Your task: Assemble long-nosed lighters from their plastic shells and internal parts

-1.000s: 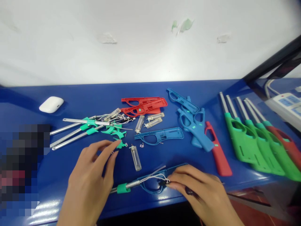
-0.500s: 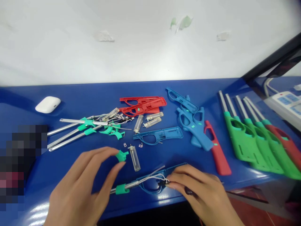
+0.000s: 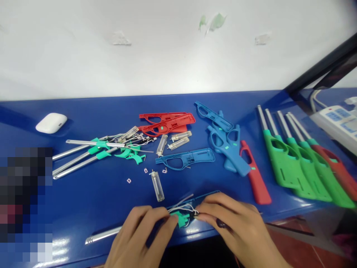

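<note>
Assembly appears under way: our left hand (image 3: 152, 232) pinches a green trigger (image 3: 182, 220) beside the black part (image 3: 191, 215) gripped by our right hand (image 3: 231, 219), over a blue half-shell (image 3: 200, 198) on the counter (image 3: 72, 208); the next move, we judge, calls for aligning both parts

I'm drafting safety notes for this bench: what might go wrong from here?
The small green piece in the left hand might slip. The white wires over the blue half-shell could snag on the right hand. The clear plastic piece lies loose nearby and may get knocked.
</note>
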Available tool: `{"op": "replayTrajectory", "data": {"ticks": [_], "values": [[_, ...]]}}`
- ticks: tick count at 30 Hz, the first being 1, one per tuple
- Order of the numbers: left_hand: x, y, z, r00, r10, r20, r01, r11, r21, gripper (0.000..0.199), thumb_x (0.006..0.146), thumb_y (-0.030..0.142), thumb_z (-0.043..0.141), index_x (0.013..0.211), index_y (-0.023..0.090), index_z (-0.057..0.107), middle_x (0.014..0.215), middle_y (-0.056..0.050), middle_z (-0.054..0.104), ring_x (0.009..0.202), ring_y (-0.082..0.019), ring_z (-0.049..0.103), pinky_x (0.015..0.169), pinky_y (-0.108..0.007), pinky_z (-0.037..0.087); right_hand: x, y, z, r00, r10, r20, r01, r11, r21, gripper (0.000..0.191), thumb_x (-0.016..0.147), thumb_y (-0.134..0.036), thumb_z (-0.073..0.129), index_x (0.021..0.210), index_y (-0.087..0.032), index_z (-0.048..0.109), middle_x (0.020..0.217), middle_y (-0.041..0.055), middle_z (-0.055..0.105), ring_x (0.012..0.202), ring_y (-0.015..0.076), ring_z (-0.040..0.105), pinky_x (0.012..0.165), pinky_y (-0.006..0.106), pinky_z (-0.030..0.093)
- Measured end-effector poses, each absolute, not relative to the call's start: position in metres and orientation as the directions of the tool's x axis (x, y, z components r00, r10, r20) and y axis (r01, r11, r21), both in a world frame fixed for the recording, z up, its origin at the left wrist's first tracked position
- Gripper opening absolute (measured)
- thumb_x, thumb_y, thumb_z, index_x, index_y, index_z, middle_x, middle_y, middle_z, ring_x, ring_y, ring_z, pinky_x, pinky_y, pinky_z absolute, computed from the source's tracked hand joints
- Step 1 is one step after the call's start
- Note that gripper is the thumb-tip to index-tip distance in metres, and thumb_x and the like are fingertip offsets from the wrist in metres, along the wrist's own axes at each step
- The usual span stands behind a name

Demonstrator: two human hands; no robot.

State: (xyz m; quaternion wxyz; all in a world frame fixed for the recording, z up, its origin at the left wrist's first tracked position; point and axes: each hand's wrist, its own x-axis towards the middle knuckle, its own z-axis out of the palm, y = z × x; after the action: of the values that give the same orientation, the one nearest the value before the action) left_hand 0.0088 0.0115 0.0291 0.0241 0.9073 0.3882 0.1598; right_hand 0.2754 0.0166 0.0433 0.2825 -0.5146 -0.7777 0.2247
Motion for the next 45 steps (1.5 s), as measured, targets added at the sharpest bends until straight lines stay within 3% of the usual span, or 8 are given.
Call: {"op": "replayTrajectory", "data": {"ticks": [5,10,20,25,30,34,40,45], "values": [[0.006,0.011,0.026,0.627,0.732,0.268,0.721,-0.675,0.159,0.032,0.106,0.025,0.050,0.130,0.027,0.071,0.114,-0.004,0.076,0.098,-0.020,0.063,0.084,-0.028,0.059,0.275,0.016,0.045,-0.311,0.925,0.217,0.674,0.376,-0.636,0.031,0.110,-0.038,0.049,0.099,-0.026,0.076,0.094,-0.0012,0.078,0.075,0.0096,0.076,0.069,0.018,0.059],[0.010,0.009,0.021,0.603,0.738,0.304,0.735,-0.662,0.148,0.050,0.094,0.000,0.047,0.129,0.027,0.072,0.113,-0.003,0.075,0.097,-0.019,0.061,0.086,-0.028,0.056,0.275,0.015,0.047,-0.319,0.925,0.206,0.675,0.374,-0.636,0.030,0.111,-0.039,0.049,0.098,-0.026,0.074,0.094,-0.0021,0.077,0.073,0.0093,0.076,0.069,0.018,0.059],[0.014,0.009,0.016,0.609,0.744,0.276,0.724,-0.663,0.190,0.054,0.093,-0.002,0.050,0.135,0.026,0.068,0.113,-0.003,0.072,0.099,-0.017,0.061,0.088,-0.027,0.053,0.273,0.016,0.048,-0.330,0.916,0.229,0.667,0.397,-0.631,0.032,0.112,-0.036,0.046,0.100,-0.026,0.074,0.094,-0.0018,0.078,0.075,0.0087,0.076,0.068,0.018,0.058],[0.018,0.011,0.016,0.622,0.730,0.282,0.707,-0.679,0.198,0.039,0.103,0.010,0.049,0.134,0.023,0.068,0.104,-0.004,0.072,0.091,-0.016,0.062,0.080,-0.024,0.054,0.276,0.013,0.044,-0.324,0.919,0.223,0.647,0.387,-0.657,0.027,0.110,-0.030,0.050,0.104,-0.026,0.076,0.098,-0.0002,0.078,0.076,0.0097,0.076,0.071,0.019,0.061],[0.022,0.011,0.016,0.613,0.728,0.309,0.714,-0.677,0.179,0.038,0.109,0.016,0.041,0.133,0.024,0.069,0.098,-0.003,0.074,0.086,-0.014,0.064,0.076,-0.021,0.054,0.275,0.013,0.043,-0.301,0.926,0.229,0.633,0.373,-0.678,0.024,0.109,-0.026,0.053,0.101,-0.026,0.076,0.095,-0.0004,0.077,0.071,0.0092,0.075,0.066,0.019,0.059],[0.028,0.008,0.013,0.537,0.765,0.354,0.730,-0.633,0.260,0.037,0.111,0.023,0.040,0.133,0.027,0.069,0.094,-0.002,0.074,0.082,-0.014,0.064,0.073,-0.021,0.055,0.273,0.016,0.043,-0.305,0.914,0.269,0.627,0.405,-0.666,0.021,0.108,-0.022,0.056,0.099,-0.024,0.075,0.089,-0.0012,0.077,0.068,0.0086,0.073,0.063,0.018,0.056],[0.032,0.007,0.010,0.442,0.813,0.378,0.702,-0.576,0.419,0.046,0.096,-0.005,0.048,0.121,0.025,0.073,0.090,0.000,0.070,0.075,-0.011,0.057,0.071,-0.021,0.052,0.272,0.013,0.041,-0.299,0.890,0.343,0.635,0.454,-0.624,0.023,0.107,-0.014,0.055,0.104,-0.024,0.075,0.089,-0.0020,0.078,0.067,0.0084,0.073,0.061,0.019,0.055],[0.034,0.012,0.014,0.435,0.826,0.358,0.686,-0.562,0.463,0.042,0.097,-0.007,0.047,0.117,0.021,0.071,0.089,-0.001,0.066,0.073,-0.012,0.053,0.068,-0.024,0.049,0.269,0.011,0.042,-0.290,0.885,0.364,0.658,0.461,-0.596,0.025,0.110,-0.021,0.050,0.103,-0.024,0.073,0.088,-0.0017,0.078,0.066,0.0090,0.074,0.062,0.020,0.057]]}}
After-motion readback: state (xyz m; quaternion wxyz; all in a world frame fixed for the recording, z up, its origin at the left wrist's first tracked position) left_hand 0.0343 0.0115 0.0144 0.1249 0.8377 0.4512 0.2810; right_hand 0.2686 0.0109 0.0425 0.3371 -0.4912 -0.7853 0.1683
